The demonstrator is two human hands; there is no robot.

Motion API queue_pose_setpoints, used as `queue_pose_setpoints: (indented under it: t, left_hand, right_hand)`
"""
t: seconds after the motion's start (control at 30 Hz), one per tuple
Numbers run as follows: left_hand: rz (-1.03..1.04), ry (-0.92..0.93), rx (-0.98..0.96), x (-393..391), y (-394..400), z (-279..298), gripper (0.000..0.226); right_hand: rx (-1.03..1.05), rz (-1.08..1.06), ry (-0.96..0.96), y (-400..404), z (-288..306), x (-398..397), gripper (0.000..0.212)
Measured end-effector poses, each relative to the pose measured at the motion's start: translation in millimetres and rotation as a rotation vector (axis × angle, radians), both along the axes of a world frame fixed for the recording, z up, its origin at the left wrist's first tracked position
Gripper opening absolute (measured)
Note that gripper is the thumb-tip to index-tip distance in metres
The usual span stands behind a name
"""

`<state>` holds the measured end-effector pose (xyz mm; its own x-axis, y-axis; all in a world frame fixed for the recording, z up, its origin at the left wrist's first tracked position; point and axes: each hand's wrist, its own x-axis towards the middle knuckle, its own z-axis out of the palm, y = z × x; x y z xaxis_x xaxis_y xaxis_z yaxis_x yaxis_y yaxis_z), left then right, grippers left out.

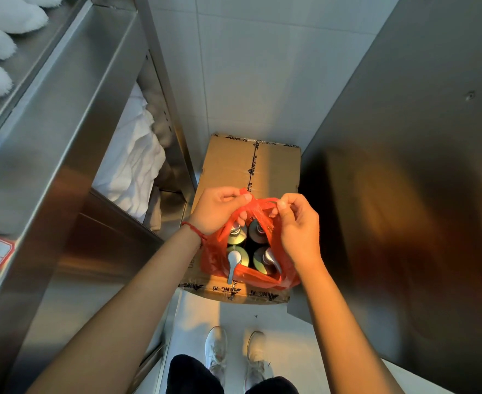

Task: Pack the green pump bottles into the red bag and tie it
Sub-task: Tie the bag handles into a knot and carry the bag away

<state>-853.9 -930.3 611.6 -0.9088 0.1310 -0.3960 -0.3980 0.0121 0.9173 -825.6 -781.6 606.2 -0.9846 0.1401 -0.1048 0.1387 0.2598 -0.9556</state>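
the red bag [214, 257] is thin, soft plastic. it bends and crinkles and could rip if pulled too hard. the four green pump bottles [258, 258] inside look hard and likely make the bag heavy, so it is best to hold it by its two handles [265, 202] at the top and pull gently. the pump tops are smooth metal, and one spout [232, 268] pokes out over the near edge of the bag, so it could snag the plastic.

the bag sits on a closed cardboard box [234, 166] on the floor, between a metal shelf [63, 132] and a metal wall [404, 166]. the bottles stand up in the bag, two by two.

both hands are right above the bag. the left hand [217, 211] pinches one handle with thumb and fingers. the right hand [299, 223] pinches the other handle. the two handles meet between the hands, but no knot shows yet, so the tying seems to be just starting.
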Motion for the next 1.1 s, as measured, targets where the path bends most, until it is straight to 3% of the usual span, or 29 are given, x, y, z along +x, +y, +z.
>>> queue_pose_setpoints:
  t: [0.2, 0.37, 0.53, 0.63, 0.73, 0.93, 1.1]
  left_hand:
    - [0.060, -0.074, 0.072, -1.1, 4.9, 9.4, 0.021]
    - [0.129, -0.104, 0.073, 0.5, 6.3, 7.7, 0.019]
    - [0.130, -0.093, 0.055, 0.9, 6.8, 8.3, 0.022]
    - [0.117, -0.045, 0.012, 0.0, 5.8, 7.6, 0.027]
    - [0.085, 0.036, -0.053, -0.4, 3.8, 7.7, 0.031]
    - [0.131, 0.149, -0.142, -0.2, 3.2, 6.9, 0.024]
    - [0.151, 0.142, -0.134, 0.8, 6.2, 7.6, 0.011]
  right_hand:
    - [0.100, 0.250, 0.101, -9.9, 9.0, 6.2, 0.018]
    - [0.053, 0.151, 0.014, -11.3, 2.0, 2.1, 0.011]
    - [0.026, 0.057, -0.044, -11.2, -7.5, -5.1, 0.027]
    - [-0.005, 0.136, -0.140, -7.0, -13.6, -10.3, 0.032]
    - [0.117, 0.216, -0.131, -3.4, -10.0, -15.0, 0.016]
    - [0.278, 0.318, -0.100, 3.2, -6.6, -18.7, 0.049]
    - [0.304, 0.237, -0.050, -1.0, -13.7, -17.0, 0.048]
